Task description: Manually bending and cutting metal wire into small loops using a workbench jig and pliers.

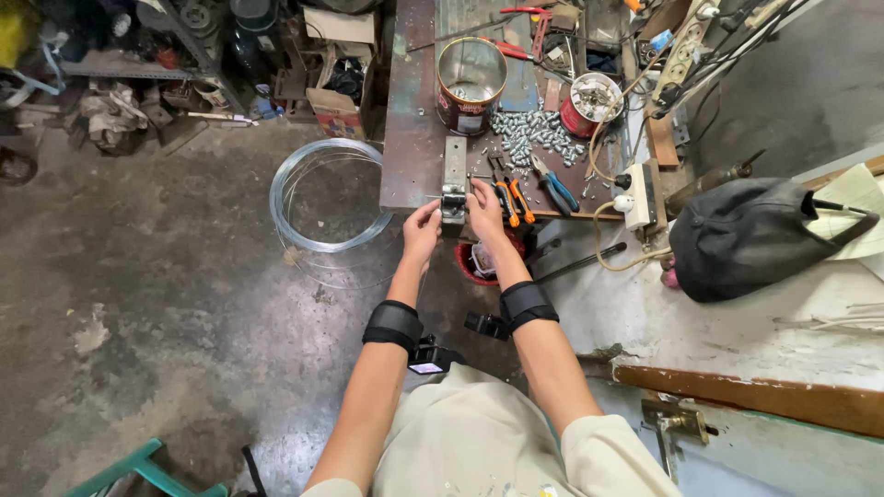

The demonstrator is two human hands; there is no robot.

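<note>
A small metal jig (453,179) with a flat upright bar is fixed at the near edge of a worn workbench (410,138). My left hand (422,230) pinches at the jig's lower left side, where a thin wire seems to enter. My right hand (484,212) rests against its right side, fingers curled at the clamp. Both forearms wear black wrist bands. A pile of small silvery metal pieces (534,136) lies on the bench just behind the jig. Whether either hand holds a loose piece is hidden by the fingers.
A large open tin can (471,83) and a smaller red tin (589,101) stand on the bench. Orange-handled pliers (511,198) and blue-handled pliers (555,187) lie right of the jig. A wire coil (327,195) lies on the floor left; a black bag (750,235) right.
</note>
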